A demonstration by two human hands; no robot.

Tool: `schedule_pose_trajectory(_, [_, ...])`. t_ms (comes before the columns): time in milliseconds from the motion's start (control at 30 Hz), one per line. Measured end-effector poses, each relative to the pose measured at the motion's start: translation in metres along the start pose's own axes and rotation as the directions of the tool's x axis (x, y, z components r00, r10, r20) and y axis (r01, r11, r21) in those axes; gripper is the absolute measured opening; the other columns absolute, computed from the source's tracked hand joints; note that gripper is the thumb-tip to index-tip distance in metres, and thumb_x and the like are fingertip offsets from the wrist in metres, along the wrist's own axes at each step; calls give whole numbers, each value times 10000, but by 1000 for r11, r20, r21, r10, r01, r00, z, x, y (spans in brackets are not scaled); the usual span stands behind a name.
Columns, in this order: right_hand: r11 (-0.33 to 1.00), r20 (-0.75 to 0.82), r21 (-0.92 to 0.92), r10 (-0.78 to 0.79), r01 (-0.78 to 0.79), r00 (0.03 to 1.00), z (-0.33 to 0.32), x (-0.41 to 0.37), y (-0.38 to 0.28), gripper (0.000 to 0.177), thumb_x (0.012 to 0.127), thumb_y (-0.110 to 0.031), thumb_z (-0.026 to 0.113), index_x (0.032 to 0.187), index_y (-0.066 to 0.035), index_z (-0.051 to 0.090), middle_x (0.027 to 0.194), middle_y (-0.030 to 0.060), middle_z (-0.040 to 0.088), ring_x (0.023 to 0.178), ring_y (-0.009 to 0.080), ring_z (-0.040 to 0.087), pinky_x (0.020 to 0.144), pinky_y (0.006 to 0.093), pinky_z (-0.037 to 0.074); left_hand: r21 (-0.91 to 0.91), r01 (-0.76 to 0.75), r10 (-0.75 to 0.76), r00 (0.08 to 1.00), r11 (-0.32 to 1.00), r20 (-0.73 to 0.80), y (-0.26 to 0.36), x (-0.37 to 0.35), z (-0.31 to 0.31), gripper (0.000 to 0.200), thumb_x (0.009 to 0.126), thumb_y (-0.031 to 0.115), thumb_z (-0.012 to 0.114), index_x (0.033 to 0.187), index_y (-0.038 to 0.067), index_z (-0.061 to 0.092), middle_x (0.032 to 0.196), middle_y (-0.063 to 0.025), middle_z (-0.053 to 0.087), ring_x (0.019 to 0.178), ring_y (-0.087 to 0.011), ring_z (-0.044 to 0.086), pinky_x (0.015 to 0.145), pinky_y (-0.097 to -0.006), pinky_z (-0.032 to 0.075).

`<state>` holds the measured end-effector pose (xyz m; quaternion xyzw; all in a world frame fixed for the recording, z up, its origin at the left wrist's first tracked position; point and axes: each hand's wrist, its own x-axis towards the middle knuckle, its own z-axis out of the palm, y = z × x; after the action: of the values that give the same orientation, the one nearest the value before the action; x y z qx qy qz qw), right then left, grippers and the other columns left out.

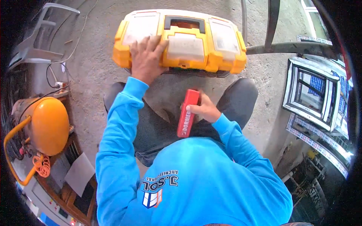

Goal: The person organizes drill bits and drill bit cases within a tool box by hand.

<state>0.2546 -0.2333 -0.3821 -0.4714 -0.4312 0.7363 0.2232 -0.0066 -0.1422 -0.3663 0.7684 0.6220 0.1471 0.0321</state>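
Observation:
A yellow toolbox point(205, 61) with clear lid panels and a dark carry handle stands shut on the floor in front of me. My left hand point(148, 56) lies on the left part of its lid, fingers stretched out and a little apart. Between my knees, my right hand point(205, 108) grips a narrow red case point(187, 118) lettered DORMER, thumb on top and the other fingers partly hidden behind it. The case looks closed and is held apart from the toolbox, its long side tilted slightly.
An orange-yellow tank point(49, 126) with a coiled orange hose point(41, 165) stands at left. Behind it are a grey plastic chair point(36, 54) and a cable. Window frames point(313, 94) lean at right, near a dark metal bar point(294, 48). Rough concrete floor point(96, 49) surrounds the toolbox.

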Motion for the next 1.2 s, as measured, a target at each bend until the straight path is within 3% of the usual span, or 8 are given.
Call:
schedule_pose_trajectory(200, [961,32,276,-12,2,999,13,30,-21,360,935,-231,653,1209,-16,560,1015,81,677,871,168,658,823,324,537,-336,135,-80,982,932,171,-16,-31,41,722,812,481,738,1380,101,505,1333,-113,567,1301,-365,464,1068,-589,321])
schedule_pose_trajectory(233, [961,47,277,-17,3,999,12,40,-26,360,935,-231,653,1209,-16,560,1015,81,677,871,168,658,823,324,537,-775,379,-229,925,505,303,-4,-25,31,668,855,476,704,1353,72,517,1263,-103,594,1215,-309,519,1014,-503,384])
schedule_pose_trajectory(300, [973,-48,211,111,-99,993,8,65,-41,343,982,-292,584,1178,-12,606,1015,57,671,848,122,644,758,285,539,-755,495,-153,784,-430,601,20,-14,9,546,934,450,639,1267,26,552,1116,-61,617,993,-134,573,818,-267,466])
schedule_pose_trajectory(400, [978,19,190,84,-86,996,20,92,-71,393,995,-304,567,1241,3,580,1006,46,662,835,92,627,723,259,529,-841,475,-199,826,-258,528,31,-8,43,503,967,446,585,1267,44,543,1111,-78,635,1039,-160,604,885,-322,501])
schedule_pose_trajectory(833, [708,398,-658,38,257,917,59,93,-142,829,848,-240,692,1502,30,259,1326,226,520,1223,248,517,1041,333,403,-543,-51,-464,592,-838,660,-54,1,39,704,986,616,344,1019,-63,526,842,-158,600,773,-282,613,782,-475,563])
schedule_pose_trajectory(967, [683,6,-705,-263,190,965,-6,110,-123,719,850,-283,660,1433,18,367,1262,271,571,1171,329,589,974,408,469,-467,-199,-478,629,-862,613,-90,-9,32,658,993,593,346,997,-45,510,803,-129,559,740,-259,589,792,-460,563])
schedule_pose_trajectory(1033, [209,-147,-977,-561,-32,815,-60,150,-95,714,865,-320,640,1441,-1,363,1296,293,537,1134,415,592,963,457,486,-419,-227,-456,655,-879,602,-90,-13,30,627,997,575,350,997,-36,491,813,-124,551,742,-247,584,784,-445,566])
schedule_pose_trajectory(1200, [130,-319,-945,-560,-299,765,-92,171,-66,726,870,-386,634,1434,-5,382,1353,309,471,1219,479,501,1042,481,426,-428,-223,-451,693,-876,563,-79,-13,24,512,1027,462,375,1057,-40,471,892,-145,548,799,-253,582,800,-418,557])
